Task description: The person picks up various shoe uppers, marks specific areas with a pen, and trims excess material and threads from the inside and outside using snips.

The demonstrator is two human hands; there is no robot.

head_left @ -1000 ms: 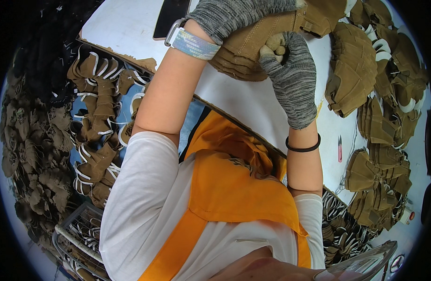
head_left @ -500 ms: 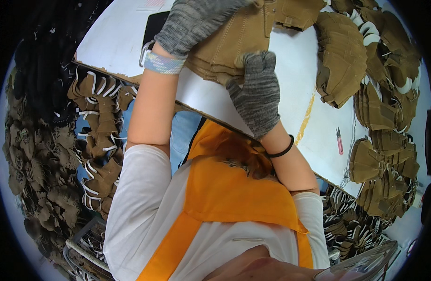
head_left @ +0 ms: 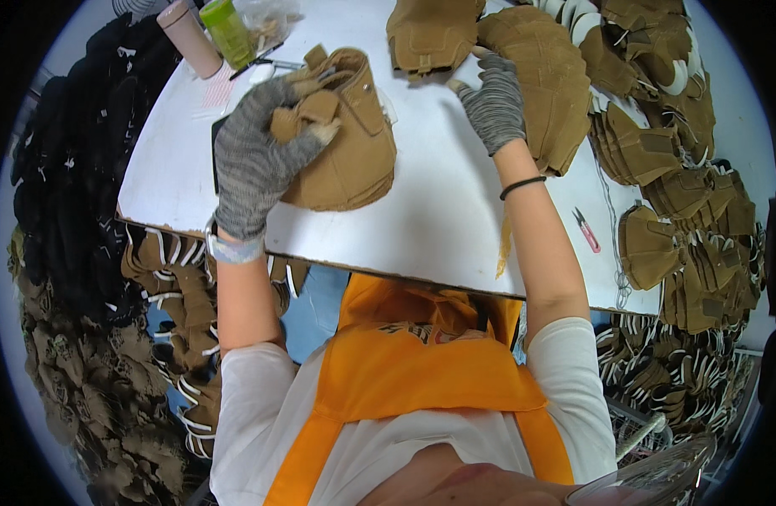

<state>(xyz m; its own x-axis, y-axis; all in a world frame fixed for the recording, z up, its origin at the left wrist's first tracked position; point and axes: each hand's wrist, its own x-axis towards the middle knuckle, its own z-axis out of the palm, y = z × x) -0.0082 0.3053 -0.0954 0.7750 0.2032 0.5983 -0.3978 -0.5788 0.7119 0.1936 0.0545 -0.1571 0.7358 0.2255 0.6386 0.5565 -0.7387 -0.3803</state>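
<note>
My left hand (head_left: pixel 255 160), in a grey knitted glove with bare fingertips, is closed on a stack of brown stitched cap crowns (head_left: pixel 350 156). Thumb and fingers pinch the tabs at its upper left edge, and the stack tilts above the white table (head_left: pixel 438 211). My right hand (head_left: pixel 495 99), gloved alike, is at the far middle with its thumb apart from its fingers and nothing visible in its grasp. It lies beside a large brown pile of crowns (head_left: pixel 544 88). Just beyond its fingertips is another brown crown stack (head_left: pixel 432 34) with a tab.
Pink-handled thread snips (head_left: pixel 587 231) lie at the right. Far left stand a pink bottle (head_left: pixel 190 40) and a green container (head_left: pixel 228 34), near pens. Brown crowns with white edges (head_left: pixel 645 148) crowd the right side; black pieces (head_left: pixel 84 169) hang at the left.
My left hand has moved left and nearer, carrying the cap crowns. My right hand has left them and reached farther away to the right, beside the other piles.
</note>
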